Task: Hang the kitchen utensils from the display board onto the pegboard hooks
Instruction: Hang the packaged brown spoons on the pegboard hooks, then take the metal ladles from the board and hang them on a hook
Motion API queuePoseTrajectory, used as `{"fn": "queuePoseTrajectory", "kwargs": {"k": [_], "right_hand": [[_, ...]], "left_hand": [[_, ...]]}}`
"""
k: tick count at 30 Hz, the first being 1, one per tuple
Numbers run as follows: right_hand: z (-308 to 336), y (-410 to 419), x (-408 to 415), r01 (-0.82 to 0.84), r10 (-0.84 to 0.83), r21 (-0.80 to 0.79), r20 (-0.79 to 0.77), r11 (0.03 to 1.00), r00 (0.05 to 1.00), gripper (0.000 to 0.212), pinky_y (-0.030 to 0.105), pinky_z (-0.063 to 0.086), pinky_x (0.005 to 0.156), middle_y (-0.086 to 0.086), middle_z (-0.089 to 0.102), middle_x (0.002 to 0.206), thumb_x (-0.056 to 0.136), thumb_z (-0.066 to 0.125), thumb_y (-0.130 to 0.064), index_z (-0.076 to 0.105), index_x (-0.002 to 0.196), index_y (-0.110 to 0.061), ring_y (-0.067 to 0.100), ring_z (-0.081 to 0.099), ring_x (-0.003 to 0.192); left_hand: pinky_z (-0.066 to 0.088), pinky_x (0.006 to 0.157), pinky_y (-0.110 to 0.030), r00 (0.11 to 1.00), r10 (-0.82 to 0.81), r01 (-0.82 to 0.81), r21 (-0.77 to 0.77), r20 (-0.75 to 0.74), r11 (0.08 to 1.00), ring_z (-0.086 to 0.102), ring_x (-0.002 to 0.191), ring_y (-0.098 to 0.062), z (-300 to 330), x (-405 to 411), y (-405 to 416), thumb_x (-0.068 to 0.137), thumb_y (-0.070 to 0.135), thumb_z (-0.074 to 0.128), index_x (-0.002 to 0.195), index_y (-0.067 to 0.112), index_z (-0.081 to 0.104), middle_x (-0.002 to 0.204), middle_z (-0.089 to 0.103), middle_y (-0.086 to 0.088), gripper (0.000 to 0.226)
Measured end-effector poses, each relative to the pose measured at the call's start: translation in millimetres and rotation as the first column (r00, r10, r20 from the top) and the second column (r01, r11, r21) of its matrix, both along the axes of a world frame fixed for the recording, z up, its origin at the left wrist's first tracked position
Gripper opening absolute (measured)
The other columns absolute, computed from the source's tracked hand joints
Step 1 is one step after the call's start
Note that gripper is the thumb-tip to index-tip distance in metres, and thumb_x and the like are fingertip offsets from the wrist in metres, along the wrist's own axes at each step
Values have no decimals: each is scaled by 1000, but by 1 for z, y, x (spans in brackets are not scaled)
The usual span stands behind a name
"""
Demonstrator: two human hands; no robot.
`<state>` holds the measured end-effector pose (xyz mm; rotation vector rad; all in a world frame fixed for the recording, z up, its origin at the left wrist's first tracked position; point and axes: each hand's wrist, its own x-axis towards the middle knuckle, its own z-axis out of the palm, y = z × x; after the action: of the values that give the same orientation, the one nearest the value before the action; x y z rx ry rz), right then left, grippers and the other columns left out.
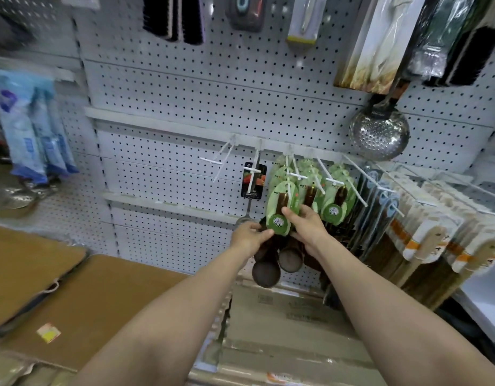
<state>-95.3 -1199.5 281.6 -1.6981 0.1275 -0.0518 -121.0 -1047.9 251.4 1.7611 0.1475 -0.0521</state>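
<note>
Wooden ladles point(279, 210) on green cards hang at frame centre from a white pegboard hook point(292, 174). Left hand point(247, 236) pinches the front card's lower edge; right hand point(307, 225) grips its side, likely steadying it to seat the hanging slot.

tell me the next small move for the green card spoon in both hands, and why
Probably slide it further back along the hook. Both hands, left and right, hold the green-carded spoon at its lower end, and its top already seems threaded on that hook, in front of the others hanging there.
</note>
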Motion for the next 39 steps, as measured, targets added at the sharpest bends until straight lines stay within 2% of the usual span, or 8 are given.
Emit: {"fn": "queuePoseTrajectory", "kwargs": {"k": [3,5,8,10,13,20,28,39], "right_hand": [[-2,6,-10,117,-117,-105,12,988,993,35,34,50,95,0,70,114,88,77,-32,62,115,-16,17,65,104],[-4,13,-18,203,-208,-221,1,954,978,47,34,50,94,4,69,119,85,78,-38,61,121,-13,23,64,107],[9,34,-39,206,-245,-470,-23,858,969,64,35,49,94,9,64,130,87,72,-47,53,135,-10,32,60,116],[26,56,-55,164,-200,-612,11,774,980,65,36,46,94,12,58,137,92,69,-43,47,142,-8,34,56,123],[51,95,-77,134,-76,-773,111,620,991,65,39,47,99,11,56,140,90,71,-42,46,143,-12,32,53,128],[83,189,-126,217,146,-907,285,361,947,56,41,43,101,6,52,142,94,65,-42,47,143,-22,26,43,134],[83,257,-130,264,208,-898,351,353,913,55,42,43,103,4,52,144,95,61,-45,46,144,-23,25,41,137],[-7,278,-48,-7,227,-943,73,334,971,54,40,45,99,7,52,142,96,61,-46,46,143,-22,27,50,129]], "left_hand": [[46,79,-26,998,-33,27,91,62,995,58,98,-16,10,-9,24,84,32,76,117,16,58,114,63,-1,41],[44,76,-24,993,-69,54,155,93,986,58,98,-15,16,-17,48,83,31,78,111,20,58,116,64,0,36],[50,85,-29,984,-96,47,302,150,952,59,104,-18,30,-26,92,79,29,81,120,18,58,123,62,-2,48],[50,94,-33,976,-117,31,412,185,911,59,111,-20,43,-33,123,78,30,82,127,18,56,128,60,-4,56],[48,95,-35,955,-182,10,584,236,812,58,115,-21,61,-45,168,81,31,79,132,22,52,132,59,-3,58],[46,96,-42,879,-310,-115,792,362,599,47,128,-23,92,-75,251,91,41,64,138,24,45,140,50,-1,53],[45,91,-40,854,-328,-171,812,405,557,46,127,-23,90,-81,308,93,47,58,137,24,44,139,51,-1,51],[46,95,-42,929,-260,-73,821,262,566,49,124,-25,12,-16,326,93,48,58,137,21,46,134,54,-5,53]]}}
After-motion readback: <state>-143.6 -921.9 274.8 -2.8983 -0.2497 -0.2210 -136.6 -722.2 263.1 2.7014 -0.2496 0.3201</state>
